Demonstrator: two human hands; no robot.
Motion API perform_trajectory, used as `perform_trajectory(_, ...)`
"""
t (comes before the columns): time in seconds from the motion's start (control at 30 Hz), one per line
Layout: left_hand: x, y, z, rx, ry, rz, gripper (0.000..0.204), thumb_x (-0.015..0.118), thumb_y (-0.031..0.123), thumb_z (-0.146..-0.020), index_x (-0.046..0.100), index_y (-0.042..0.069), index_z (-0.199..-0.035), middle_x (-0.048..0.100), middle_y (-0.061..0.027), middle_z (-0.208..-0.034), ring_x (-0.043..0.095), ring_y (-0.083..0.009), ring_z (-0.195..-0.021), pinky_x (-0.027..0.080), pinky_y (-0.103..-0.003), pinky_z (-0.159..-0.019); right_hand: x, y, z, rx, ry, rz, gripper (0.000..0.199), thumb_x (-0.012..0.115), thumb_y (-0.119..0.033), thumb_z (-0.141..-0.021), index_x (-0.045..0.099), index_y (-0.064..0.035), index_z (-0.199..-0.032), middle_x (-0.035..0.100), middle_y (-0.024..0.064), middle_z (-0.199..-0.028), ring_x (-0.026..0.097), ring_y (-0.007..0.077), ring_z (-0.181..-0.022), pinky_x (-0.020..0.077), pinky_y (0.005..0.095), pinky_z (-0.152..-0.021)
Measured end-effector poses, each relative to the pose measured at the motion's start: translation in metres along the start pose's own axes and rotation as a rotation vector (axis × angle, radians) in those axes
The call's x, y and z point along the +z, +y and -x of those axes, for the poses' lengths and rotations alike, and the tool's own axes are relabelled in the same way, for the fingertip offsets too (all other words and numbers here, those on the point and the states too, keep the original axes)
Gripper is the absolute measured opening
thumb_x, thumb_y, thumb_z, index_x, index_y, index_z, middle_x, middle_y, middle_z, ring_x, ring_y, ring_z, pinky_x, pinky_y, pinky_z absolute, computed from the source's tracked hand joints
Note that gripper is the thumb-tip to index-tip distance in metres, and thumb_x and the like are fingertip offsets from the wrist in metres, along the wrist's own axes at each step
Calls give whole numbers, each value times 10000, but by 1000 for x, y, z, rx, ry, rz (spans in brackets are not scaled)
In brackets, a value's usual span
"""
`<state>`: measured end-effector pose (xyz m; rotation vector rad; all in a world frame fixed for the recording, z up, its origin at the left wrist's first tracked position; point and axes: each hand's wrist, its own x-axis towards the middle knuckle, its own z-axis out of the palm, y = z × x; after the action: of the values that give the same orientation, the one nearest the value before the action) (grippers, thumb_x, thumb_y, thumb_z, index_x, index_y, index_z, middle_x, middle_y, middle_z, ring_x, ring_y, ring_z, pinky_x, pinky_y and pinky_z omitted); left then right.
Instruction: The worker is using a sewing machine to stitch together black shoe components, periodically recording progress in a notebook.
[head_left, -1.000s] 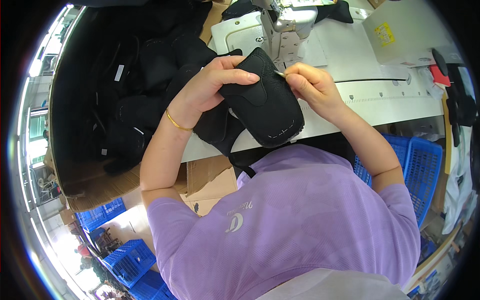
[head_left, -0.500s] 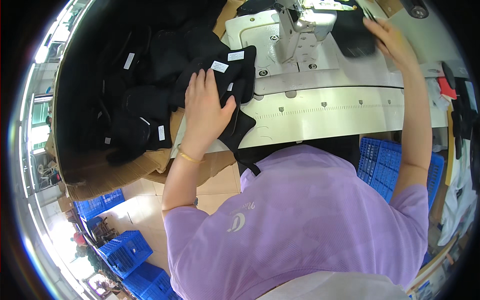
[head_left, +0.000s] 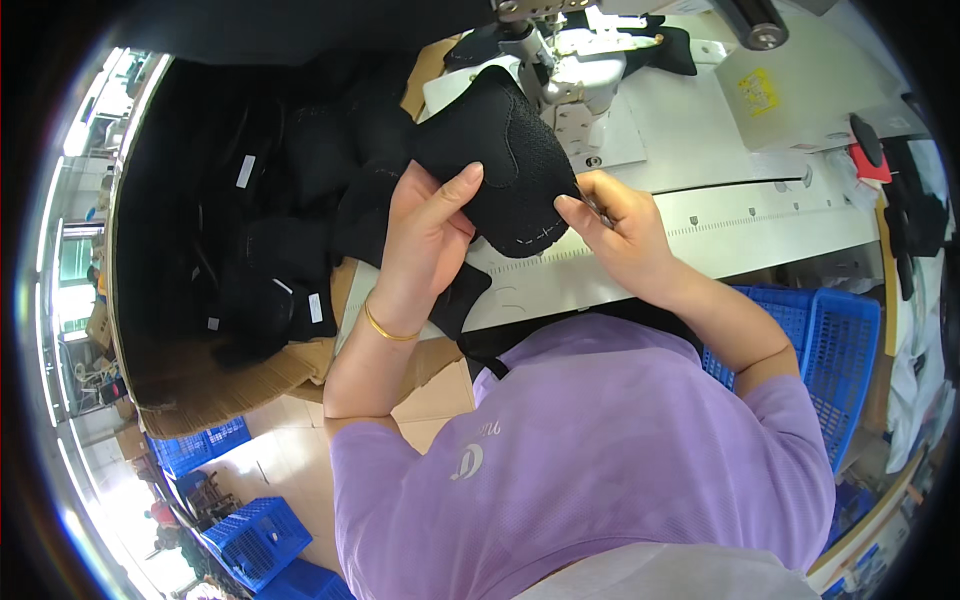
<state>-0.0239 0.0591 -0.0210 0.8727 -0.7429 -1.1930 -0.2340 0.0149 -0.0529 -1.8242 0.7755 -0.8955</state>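
Observation:
A black padded fabric piece (head_left: pixel 500 160) with a pale stitch line along its edge is held up over the white sewing table (head_left: pixel 760 230). My left hand (head_left: pixel 430 235) grips its left side, thumb on top; a gold bracelet is on that wrist. My right hand (head_left: pixel 615 235) pinches the piece's right edge, and a small metal tool shows at its fingertips. Behind the piece stands the white sewing machine (head_left: pixel 580 70).
A big cardboard box (head_left: pixel 200 380) full of black fabric pieces (head_left: pixel 270 230) stands at my left. Blue plastic crates are at the right (head_left: pixel 830 340) and on the floor at lower left (head_left: pixel 250 540). A red-handled tool (head_left: pixel 865 155) lies at the table's right end.
My left hand has lifted a black piece from the pile by the box. My right hand has come back from the far right of the machine and taken the piece's edge.

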Motion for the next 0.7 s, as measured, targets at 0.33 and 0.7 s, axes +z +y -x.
perform_trajectory(0.33,12,33,-55,176,-188,-406,345,656,121,-900,579,-2,-1213,620,-51,-1076,605,-130,-975,474,-267,-905,-14,-12,-11,44,52,-273,171,603,-149,-955,589,15,-906,613,35,-717,603,58,-635,472,222,-581)
perform_trajectory(0.7,6,63,-126,-204,-354,-703,242,611,155,-925,716,19,-1095,683,-79,-1146,618,-172,-1093,446,-268,-984,-19,-36,-34,55,121,-370,220,555,-201,-956,615,-20,-846,616,4,-654,597,52,-591,419,211,-545)
